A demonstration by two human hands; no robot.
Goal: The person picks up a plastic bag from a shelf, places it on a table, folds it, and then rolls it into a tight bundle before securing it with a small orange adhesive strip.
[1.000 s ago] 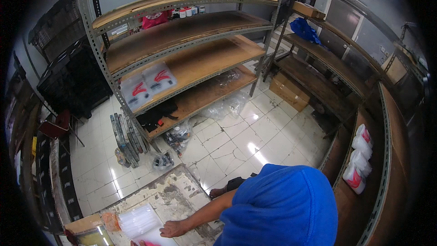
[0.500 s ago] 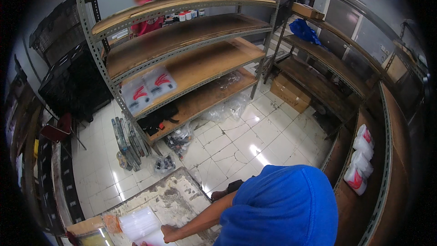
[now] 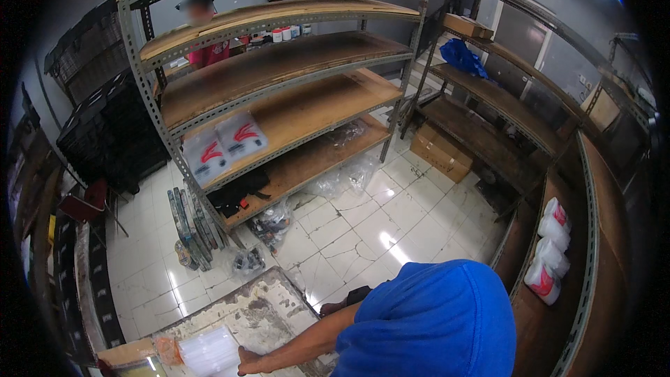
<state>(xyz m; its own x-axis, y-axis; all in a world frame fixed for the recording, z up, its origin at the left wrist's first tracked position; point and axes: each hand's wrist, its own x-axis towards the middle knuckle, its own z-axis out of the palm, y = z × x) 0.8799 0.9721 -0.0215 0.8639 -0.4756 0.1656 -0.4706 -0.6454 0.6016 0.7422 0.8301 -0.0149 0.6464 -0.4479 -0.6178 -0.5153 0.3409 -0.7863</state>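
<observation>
Packaging of translucent white plastic (image 3: 208,352) lies on the counter (image 3: 259,308) just left of our right hand (image 3: 249,361), its long axis unclear to us. That hand, the nearer one, looks curled, but we cannot tell whether it pinches anything; our left hand is out of view.

Site as I see it over the head feed: a workshop or storeroom. Evidence: slotted-metal racks (image 3: 145,70) with worn wooden shelves (image 3: 293,70); a stained worktable (image 3: 262,313); flat plastic packets (image 3: 241,134) on one shelf; clear bags (image 3: 359,171) on the cracked tile floor (image 3: 349,227); a cardboard box (image 3: 440,151) low by another rack (image 3: 502,101); a person (image 3: 208,54) beyond the shelving.
</observation>
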